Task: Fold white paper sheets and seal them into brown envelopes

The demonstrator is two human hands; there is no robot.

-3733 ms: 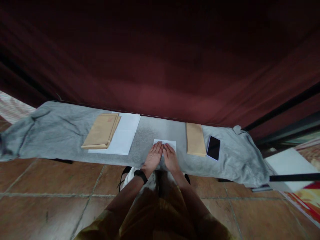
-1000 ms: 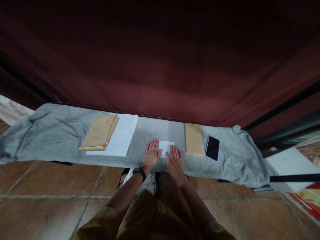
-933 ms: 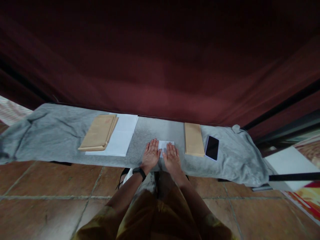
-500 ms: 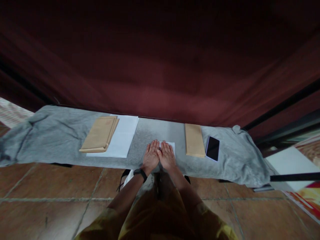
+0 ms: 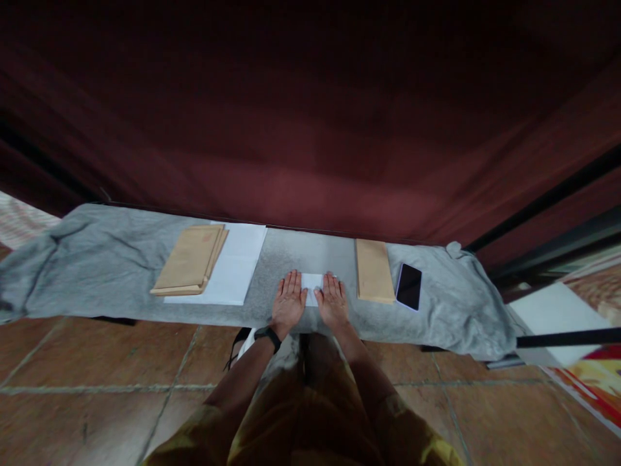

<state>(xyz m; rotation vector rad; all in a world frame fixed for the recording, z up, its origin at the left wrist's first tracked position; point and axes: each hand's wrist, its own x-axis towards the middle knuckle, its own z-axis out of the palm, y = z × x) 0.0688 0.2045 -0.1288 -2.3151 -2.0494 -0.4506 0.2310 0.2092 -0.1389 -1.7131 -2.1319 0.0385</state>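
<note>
A small white piece of paper, apparently folded (image 5: 312,282), lies on the grey cloth at the middle of the bench. My left hand (image 5: 288,303) presses flat on its left side, fingers stretched forward, a black band on the wrist. Flat over the paper's right side lies my right hand (image 5: 332,304), fingers also extended. The middle of the paper shows between the two thumbs; its side edges are mostly hidden under my hands.
To the left, a stack of brown envelopes (image 5: 188,260) partly covers white paper sheets (image 5: 242,262). On the right are another brown envelope (image 5: 373,272) and a phone (image 5: 409,286). A grey cloth (image 5: 111,259) covers the narrow bench. Behind it hangs a dark red curtain (image 5: 310,142).
My hands were side by side at the paper's middle, nearly touching. They have slid apart to either side, uncovering the white paper between them.
</note>
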